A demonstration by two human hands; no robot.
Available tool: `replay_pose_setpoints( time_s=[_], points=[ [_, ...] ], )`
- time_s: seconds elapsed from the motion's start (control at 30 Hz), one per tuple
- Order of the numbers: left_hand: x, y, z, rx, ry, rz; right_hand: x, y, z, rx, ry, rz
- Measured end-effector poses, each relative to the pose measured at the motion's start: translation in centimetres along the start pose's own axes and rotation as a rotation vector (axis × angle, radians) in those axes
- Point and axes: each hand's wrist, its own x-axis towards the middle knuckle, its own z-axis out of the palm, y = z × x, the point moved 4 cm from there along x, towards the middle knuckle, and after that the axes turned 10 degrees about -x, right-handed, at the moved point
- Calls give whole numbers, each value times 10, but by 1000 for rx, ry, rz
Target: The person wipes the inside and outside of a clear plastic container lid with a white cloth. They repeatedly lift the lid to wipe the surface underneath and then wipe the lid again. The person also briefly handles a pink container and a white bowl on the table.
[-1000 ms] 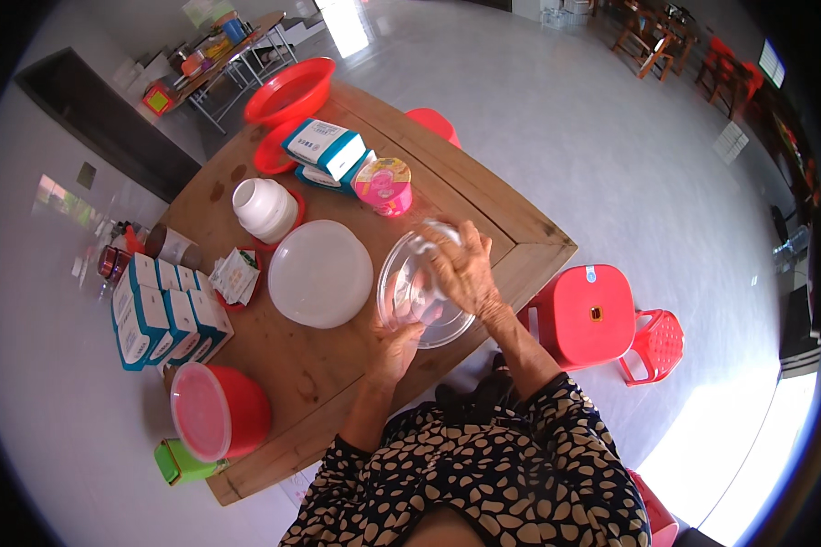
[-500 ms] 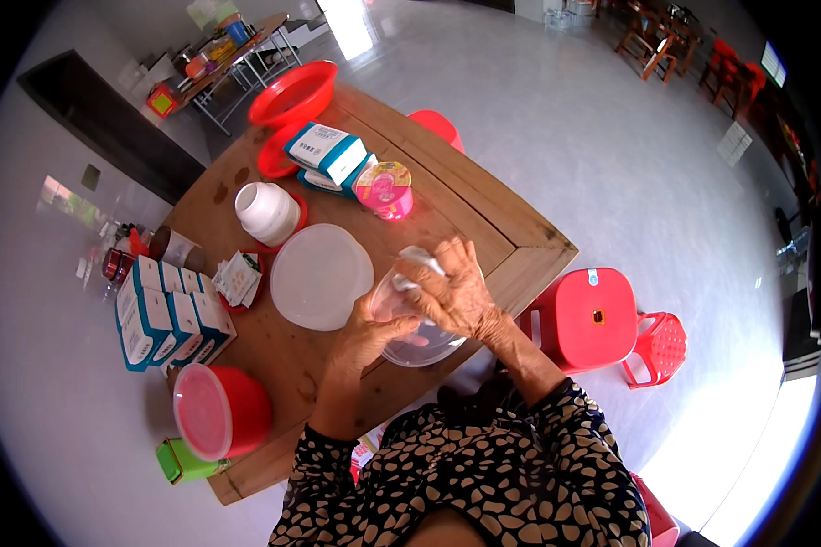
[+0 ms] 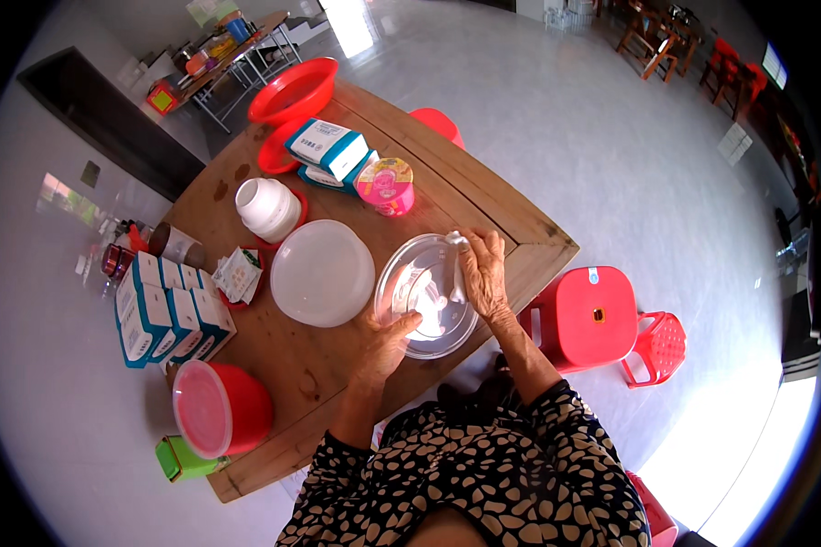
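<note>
A clear, round plastic dish [image 3: 440,342], either a shallow bowl or a lid, is tilted over the near edge of the table, with light glaring off its middle. My left hand [image 3: 385,342] grips its left side, the thumb over the rim. Pinched in my right hand [image 3: 484,273] is a crumpled white tissue [image 3: 458,264], pressed along the dish's right inner side. Just left of the dish, a translucent white round lid [image 3: 322,273] lies on the wooden table [image 3: 292,365].
Beyond my hands stand a pink tub [image 3: 386,187], teal-and-white boxes [image 3: 328,146], stacked white bowls [image 3: 268,210] and a red basin [image 3: 294,91]. To the left are several more boxes [image 3: 181,314], small packets [image 3: 238,275] and a lidded red bucket [image 3: 237,410]. A red stool [image 3: 588,319] stands right.
My right hand has moved the tissue from over the middle of the dish to its right side. More of the dish's inside shows. My left hand keeps its grip.
</note>
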Motion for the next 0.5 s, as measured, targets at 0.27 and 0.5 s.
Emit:
replay_pose_setpoints(
  time_s=[0.27, 0.5],
  points=[
    [3, -1, 7, 13, 13, 27, -8, -69, -7, -59, 73, -243],
    [5, -20, -34, -17, -86, 121, -29, -94, -8, -45, -113, -522]
  ],
)
